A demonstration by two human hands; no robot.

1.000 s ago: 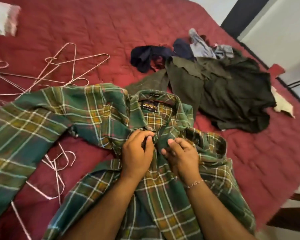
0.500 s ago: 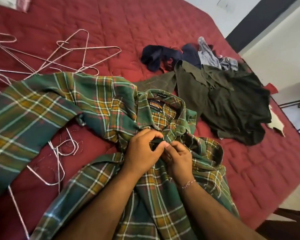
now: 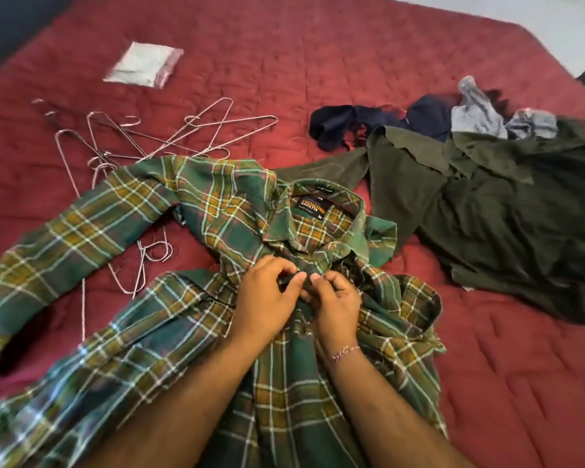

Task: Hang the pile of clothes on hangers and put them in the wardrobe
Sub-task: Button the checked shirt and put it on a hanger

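Shirt, green-and-mustard plaid flannel (image 3: pixel 196 231), lay spread on red quilted bedspread (image 3: pixel 318 62), left hand (image 3: pixel 267 298) and right hand (image 3: pixel 335 298) pinching its placket below the collar, probably buttoning so it would sit on a thin wire hanger (image 3: pixel 156 255) beside it.

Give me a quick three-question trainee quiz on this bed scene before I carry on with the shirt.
1. True or false: the green plaid flannel shirt already hangs on a hanger.
2. Multiple choice: the thin pink wire hangers lie A) on the dark olive garment, B) on the red quilted bedspread beyond and under the shirt's sleeve, C) in the person's grip.
3. Fill in: the left hand and right hand pinch the shirt front just below its ____.

Key: 1 false, it lies flat on the bedspread; 2 B; 3 collar, near the black neck label. The dark olive garment lies untouched to the right.
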